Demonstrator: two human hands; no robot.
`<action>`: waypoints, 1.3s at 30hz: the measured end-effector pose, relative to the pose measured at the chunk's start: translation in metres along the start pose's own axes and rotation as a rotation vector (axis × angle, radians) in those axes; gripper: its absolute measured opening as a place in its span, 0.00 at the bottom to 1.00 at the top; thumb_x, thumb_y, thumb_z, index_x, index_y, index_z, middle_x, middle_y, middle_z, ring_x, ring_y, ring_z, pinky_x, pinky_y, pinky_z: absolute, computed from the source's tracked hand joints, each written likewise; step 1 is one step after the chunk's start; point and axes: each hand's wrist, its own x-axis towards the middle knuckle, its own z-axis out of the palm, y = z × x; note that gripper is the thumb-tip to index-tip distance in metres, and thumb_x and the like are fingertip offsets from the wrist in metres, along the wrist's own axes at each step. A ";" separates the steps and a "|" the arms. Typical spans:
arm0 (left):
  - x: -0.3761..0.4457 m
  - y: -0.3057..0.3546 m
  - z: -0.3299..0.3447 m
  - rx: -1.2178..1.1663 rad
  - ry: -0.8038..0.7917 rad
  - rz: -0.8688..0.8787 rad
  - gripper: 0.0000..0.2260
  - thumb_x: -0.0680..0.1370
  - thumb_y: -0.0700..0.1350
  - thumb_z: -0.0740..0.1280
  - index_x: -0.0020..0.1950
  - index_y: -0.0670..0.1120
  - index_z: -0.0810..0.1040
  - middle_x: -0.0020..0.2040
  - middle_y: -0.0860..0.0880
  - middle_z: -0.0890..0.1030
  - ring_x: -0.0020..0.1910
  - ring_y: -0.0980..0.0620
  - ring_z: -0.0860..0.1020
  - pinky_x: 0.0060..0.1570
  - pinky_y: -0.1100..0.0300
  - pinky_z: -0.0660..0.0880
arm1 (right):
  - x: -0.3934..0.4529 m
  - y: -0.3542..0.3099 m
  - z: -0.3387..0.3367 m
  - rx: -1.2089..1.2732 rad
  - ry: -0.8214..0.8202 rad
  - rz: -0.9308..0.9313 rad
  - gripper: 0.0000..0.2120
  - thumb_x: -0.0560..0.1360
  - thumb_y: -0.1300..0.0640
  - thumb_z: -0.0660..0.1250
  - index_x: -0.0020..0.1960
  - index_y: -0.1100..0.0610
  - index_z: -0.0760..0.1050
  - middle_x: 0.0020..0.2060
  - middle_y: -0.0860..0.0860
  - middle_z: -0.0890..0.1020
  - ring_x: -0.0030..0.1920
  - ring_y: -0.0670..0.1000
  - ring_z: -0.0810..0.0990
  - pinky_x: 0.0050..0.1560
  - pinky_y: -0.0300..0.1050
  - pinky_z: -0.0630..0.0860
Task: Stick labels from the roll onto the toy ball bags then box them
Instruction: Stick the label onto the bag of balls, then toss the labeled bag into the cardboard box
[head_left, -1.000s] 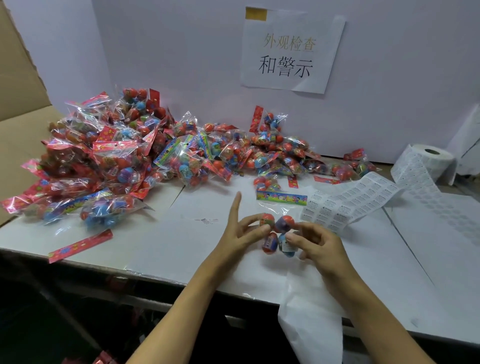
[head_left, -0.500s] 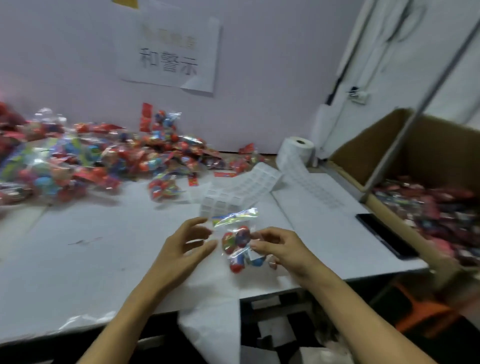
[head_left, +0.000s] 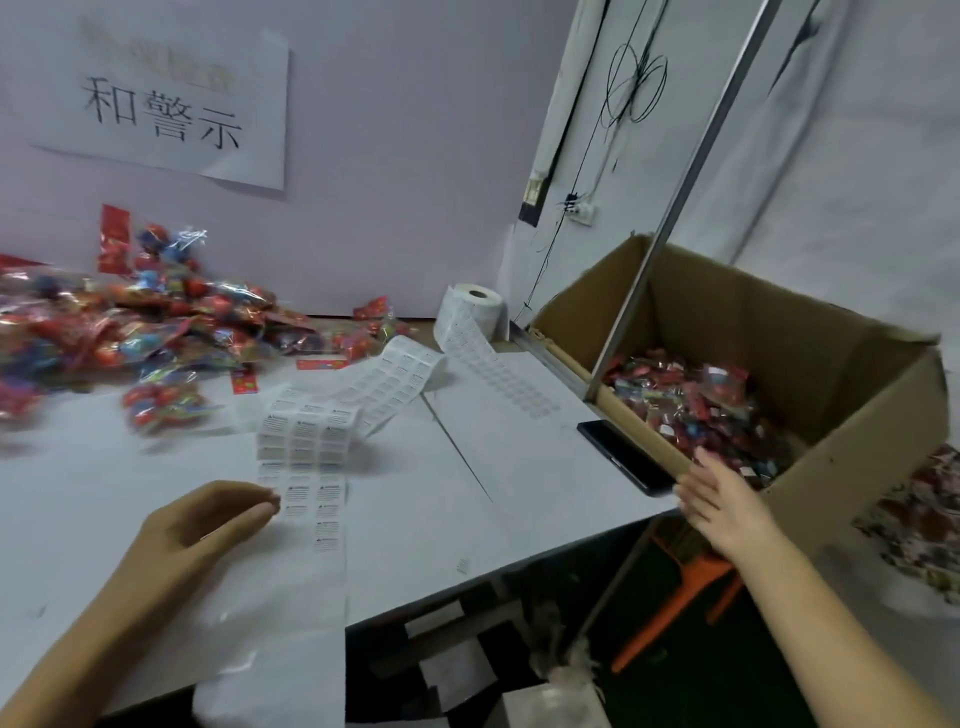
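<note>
Right hand (head_left: 719, 501), fingers extended and holding nothing, reaches over the near rim of the cardboard box (head_left: 857, 431) at right of frame, where bagged toy balls already lie; left hand (head_left: 208, 519) hovers loosely curled and empty beside the label strip (head_left: 311, 457) at lower centre. Next step, judged: peel one label cleanly, then take a bag from the unlabelled pile (head_left: 145, 332) at upper left. A black phone (head_left: 623, 457) lies near the table edge beside the box, and the label roll (head_left: 475, 309) stands behind it.

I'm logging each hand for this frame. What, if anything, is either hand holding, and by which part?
Nothing is held. The left hand hovers loosely curled beside the label strip; the right hand is open at the box edge.
</note>
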 end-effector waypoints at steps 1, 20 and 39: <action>0.000 0.000 0.000 -0.006 0.005 -0.003 0.09 0.72 0.48 0.73 0.52 0.52 0.86 0.50 0.51 0.88 0.51 0.55 0.84 0.50 0.72 0.76 | -0.003 0.007 0.015 -0.078 -0.018 -0.031 0.19 0.77 0.47 0.71 0.59 0.60 0.78 0.51 0.56 0.83 0.48 0.53 0.82 0.42 0.47 0.75; -0.006 0.010 -0.014 -0.074 0.815 -0.050 0.08 0.80 0.33 0.68 0.45 0.44 0.77 0.41 0.41 0.81 0.38 0.44 0.78 0.41 0.50 0.75 | -0.251 0.136 0.394 -0.512 -1.238 -0.493 0.13 0.82 0.57 0.66 0.64 0.60 0.77 0.55 0.54 0.81 0.54 0.52 0.80 0.61 0.55 0.78; 0.059 -0.024 -0.064 0.539 0.475 -0.127 0.15 0.78 0.38 0.69 0.63 0.48 0.75 0.60 0.49 0.74 0.54 0.52 0.76 0.53 0.74 0.69 | -0.218 0.174 0.405 0.032 -1.050 -0.060 0.07 0.81 0.62 0.66 0.50 0.62 0.82 0.46 0.60 0.86 0.45 0.56 0.86 0.44 0.53 0.82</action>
